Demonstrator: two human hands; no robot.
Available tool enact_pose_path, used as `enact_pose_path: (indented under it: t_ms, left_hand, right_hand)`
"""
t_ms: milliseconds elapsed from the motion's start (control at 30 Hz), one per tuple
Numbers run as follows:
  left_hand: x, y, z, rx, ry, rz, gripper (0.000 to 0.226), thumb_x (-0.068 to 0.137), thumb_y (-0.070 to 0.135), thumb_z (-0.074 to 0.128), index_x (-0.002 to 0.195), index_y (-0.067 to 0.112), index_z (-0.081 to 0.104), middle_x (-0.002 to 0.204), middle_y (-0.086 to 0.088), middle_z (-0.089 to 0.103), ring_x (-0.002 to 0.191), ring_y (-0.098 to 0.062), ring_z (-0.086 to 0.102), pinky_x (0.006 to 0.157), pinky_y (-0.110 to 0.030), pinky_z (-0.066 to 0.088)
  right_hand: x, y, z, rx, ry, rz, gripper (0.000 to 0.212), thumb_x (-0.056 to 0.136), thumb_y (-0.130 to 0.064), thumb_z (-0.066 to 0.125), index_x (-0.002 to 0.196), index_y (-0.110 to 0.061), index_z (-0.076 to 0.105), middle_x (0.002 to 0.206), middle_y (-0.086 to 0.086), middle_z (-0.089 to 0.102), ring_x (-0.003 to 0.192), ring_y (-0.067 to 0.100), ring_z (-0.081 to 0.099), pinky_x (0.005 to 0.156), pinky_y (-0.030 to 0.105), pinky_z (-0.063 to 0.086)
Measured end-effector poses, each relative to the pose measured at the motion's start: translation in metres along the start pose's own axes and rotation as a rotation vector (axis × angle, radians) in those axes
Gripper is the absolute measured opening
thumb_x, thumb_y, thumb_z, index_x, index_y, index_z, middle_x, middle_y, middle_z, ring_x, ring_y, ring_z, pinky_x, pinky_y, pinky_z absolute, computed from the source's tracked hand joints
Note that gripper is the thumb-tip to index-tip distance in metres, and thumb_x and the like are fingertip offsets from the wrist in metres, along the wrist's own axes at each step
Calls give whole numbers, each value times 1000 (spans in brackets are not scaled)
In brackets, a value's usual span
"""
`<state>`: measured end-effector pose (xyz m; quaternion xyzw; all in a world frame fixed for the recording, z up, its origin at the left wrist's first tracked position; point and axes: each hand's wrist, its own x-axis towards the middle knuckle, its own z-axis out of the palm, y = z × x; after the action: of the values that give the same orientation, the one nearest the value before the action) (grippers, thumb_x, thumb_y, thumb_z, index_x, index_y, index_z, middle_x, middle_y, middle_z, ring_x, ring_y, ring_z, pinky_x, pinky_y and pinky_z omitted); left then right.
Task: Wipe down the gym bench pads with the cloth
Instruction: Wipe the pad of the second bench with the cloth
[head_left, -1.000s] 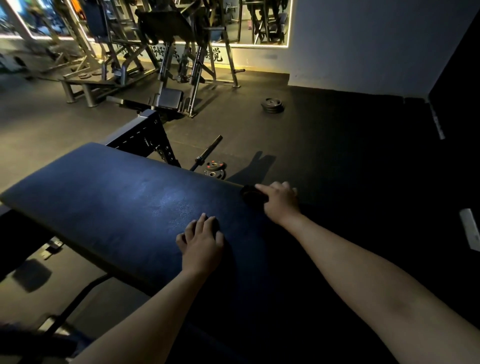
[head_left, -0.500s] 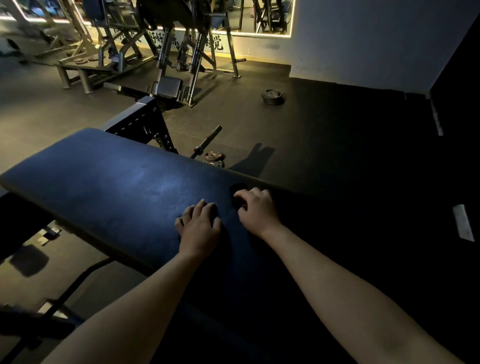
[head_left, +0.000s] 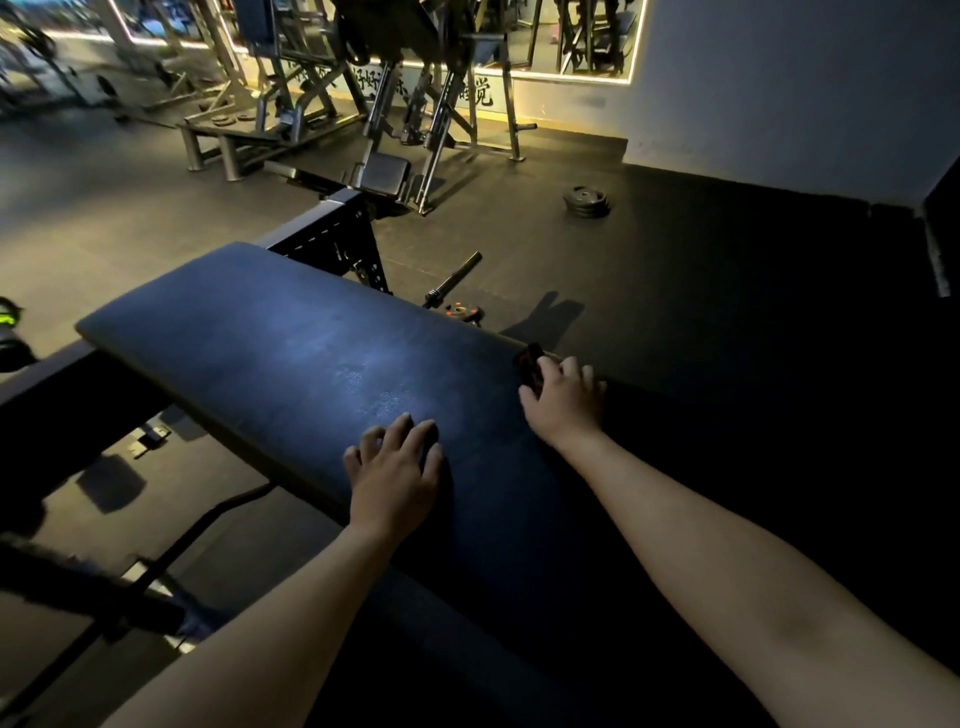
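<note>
A long dark blue bench pad (head_left: 270, 358) runs from the upper left toward me. My left hand (head_left: 395, 475) lies flat on the pad near its close edge, fingers spread, holding nothing. My right hand (head_left: 566, 400) presses a small dark cloth (head_left: 530, 364) onto the pad at its far edge; only a bit of the cloth shows past my fingers. Dim light hides the near end of the pad.
The bench's black perforated steel frame (head_left: 332, 244) rises behind the pad. A barbell end (head_left: 452, 280) and small weight plates (head_left: 462, 312) lie on the floor beyond it, a plate stack (head_left: 587, 200) farther back. Gym machines (head_left: 405, 93) stand along the mirrored wall.
My right hand slid the cloth left toward my left hand, then back right to the pad's far edge. The left hand stayed put. The view shifted slightly.
</note>
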<state>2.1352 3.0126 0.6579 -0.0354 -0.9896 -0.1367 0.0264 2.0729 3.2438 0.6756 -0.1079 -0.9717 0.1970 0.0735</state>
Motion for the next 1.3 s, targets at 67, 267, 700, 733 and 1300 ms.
enact_pose_path:
  t_ms: [67, 267, 700, 733, 1300]
  left_hand:
    - [-1, 0, -1, -4, 0, -18, 47, 103, 52, 37, 147, 40, 40, 161, 8, 31, 140, -24, 21, 110, -46, 15]
    - [2, -7, -7, -109, -40, -3, 61, 91, 49, 29, 147, 35, 46, 160, 6, 34, 140, -25, 24, 111, -44, 15]
    - [-15, -49, -15, -168, -133, 221, 54, 103, 44, 44, 155, 29, 35, 166, 4, 22, 153, -20, 11, 123, -41, 10]
    - [-19, -56, -15, -164, -142, 231, 57, 103, 50, 41, 156, 29, 33, 166, 4, 21, 153, -20, 9, 124, -40, 10]
    - [-39, -107, -24, -96, -258, 434, 68, 101, 57, 39, 160, 35, 13, 169, 4, -2, 154, -15, -10, 123, -35, -6]
  right_hand:
    - [-13, -16, 8, 23, -15, -62, 43, 95, -29, 51, 136, -19, 48, 131, 13, 47, 122, 34, 43, 104, 47, 37]
    - [-77, -56, 20, 118, -57, -339, 37, 85, -27, 57, 121, -19, 61, 107, 11, 57, 100, 31, 53, 89, 42, 44]
    - [-55, -36, 17, -20, 78, 17, 39, 95, -24, 50, 134, -24, 51, 128, 11, 49, 118, 32, 42, 101, 46, 36]
    - [-65, -46, 21, -10, 83, -2, 38, 94, -23, 51, 131, -24, 54, 126, 10, 50, 117, 31, 43, 99, 45, 36]
    - [-195, -68, 22, -49, 324, 201, 39, 88, -16, 60, 127, -19, 61, 115, 10, 55, 107, 32, 49, 90, 42, 44]
